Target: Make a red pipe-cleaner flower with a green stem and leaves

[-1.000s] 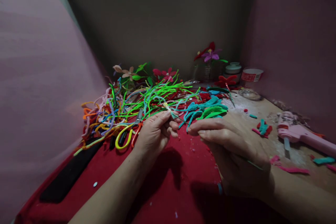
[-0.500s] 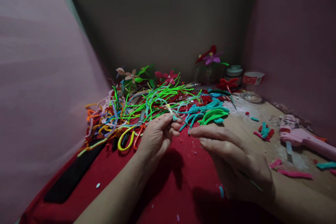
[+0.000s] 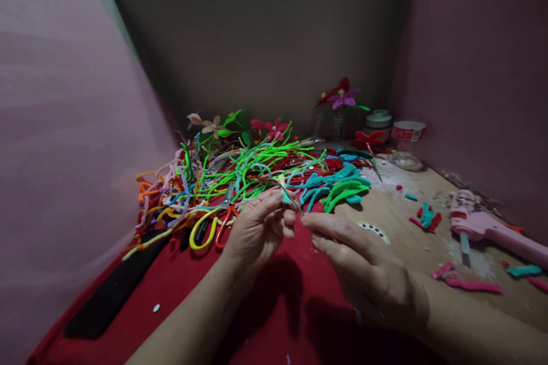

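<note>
My left hand (image 3: 262, 222) is closed in a pinch on a small flower piece (image 3: 285, 197), pale teal below with a yellowish tip. In my right hand (image 3: 363, 265), also closed, is a thin, dark, pointed tool (image 3: 295, 203); most of it is hidden by the fingers. The tool's tip reaches the flower piece, and I cannot tell whether it presses on it. Beyond both hands lies a heap of green pipe cleaners (image 3: 265, 157). Yellow-handled scissors (image 3: 203, 234) and orange-handled scissors (image 3: 223, 228) rest left of my left hand.
Teal and green petal shapes (image 3: 342, 185) lie beyond my right hand. A pink glue gun (image 3: 483, 225) sits on the wooden surface at right. A black strip (image 3: 107, 293) lies on the red cloth (image 3: 180, 279). Fuzzy flowers (image 3: 342, 97) stand at the back, near a lidded jar (image 3: 379, 120).
My right hand has shifted slightly left, closer to my left hand, uncovering a white disc with dark dots. The flower piece now stands more upright. The camera view has shifted slightly.
</note>
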Demonstrator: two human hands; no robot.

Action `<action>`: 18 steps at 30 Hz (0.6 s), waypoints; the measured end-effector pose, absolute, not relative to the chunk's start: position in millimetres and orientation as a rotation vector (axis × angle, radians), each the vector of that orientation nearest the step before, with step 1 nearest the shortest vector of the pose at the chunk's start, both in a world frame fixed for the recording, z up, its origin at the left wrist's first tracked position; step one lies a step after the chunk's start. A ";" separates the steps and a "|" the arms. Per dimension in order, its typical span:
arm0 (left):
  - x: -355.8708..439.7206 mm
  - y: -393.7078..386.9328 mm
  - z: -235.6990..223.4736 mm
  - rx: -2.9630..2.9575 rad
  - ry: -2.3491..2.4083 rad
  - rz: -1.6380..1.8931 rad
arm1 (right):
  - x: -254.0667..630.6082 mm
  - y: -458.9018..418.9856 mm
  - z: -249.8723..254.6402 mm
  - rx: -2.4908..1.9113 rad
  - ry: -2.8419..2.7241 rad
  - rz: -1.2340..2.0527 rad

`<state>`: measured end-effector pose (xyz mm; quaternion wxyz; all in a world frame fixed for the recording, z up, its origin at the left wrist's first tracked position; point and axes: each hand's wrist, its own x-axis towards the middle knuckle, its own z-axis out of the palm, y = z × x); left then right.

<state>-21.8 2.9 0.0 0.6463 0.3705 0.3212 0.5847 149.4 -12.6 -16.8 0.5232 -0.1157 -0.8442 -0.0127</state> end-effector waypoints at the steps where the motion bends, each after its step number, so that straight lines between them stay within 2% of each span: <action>1: -22.0 3.3 -0.6 0.835 0.735 1.330 | 148.2 -12.7 -16.4 -0.271 -2.030 -0.044; 13: -23.2 3.9 -2.2 0.909 0.840 1.276 | 140.2 -11.3 -23.1 -0.243 -2.066 0.011; 18: -23.7 1.5 0.3 1.031 0.874 1.182 | 141.8 -6.3 -25.6 -0.324 -1.975 0.356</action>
